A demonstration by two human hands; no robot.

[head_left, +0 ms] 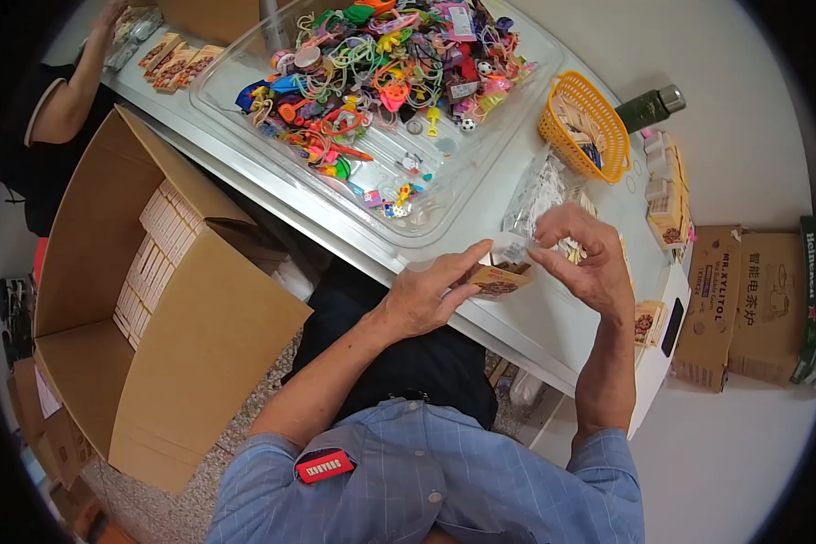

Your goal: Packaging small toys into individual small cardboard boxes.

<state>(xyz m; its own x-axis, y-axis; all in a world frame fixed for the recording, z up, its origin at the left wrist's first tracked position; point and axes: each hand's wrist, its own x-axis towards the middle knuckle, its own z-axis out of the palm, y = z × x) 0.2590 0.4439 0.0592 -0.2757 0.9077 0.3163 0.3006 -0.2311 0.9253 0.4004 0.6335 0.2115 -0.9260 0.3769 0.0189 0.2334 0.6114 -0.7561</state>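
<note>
Just beyond the near table edge, my left hand (pixel 426 295) grips a small printed card box (pixel 502 283) between thumb and fingers. The box's top side looks open. My right hand (pixel 591 263) is closed, its thumb and fingers pinching a small whitish clear packet (pixel 515 248) at the box's upper edge. How far the packet reaches into the box cannot be made out. Behind my right hand lies a clear plastic bag (pixel 537 195) of small white packets, partly hidden by the hand.
A large clear tray (pixel 335 201) heaped with colourful small toys fills the far table. Beyond stand a yellow basket (pixel 578 100) and a green flask (pixel 648 107). An open carton (pixel 208 354) of stacked boxes stands at left. Another person's arm (pixel 74 95) shows far left.
</note>
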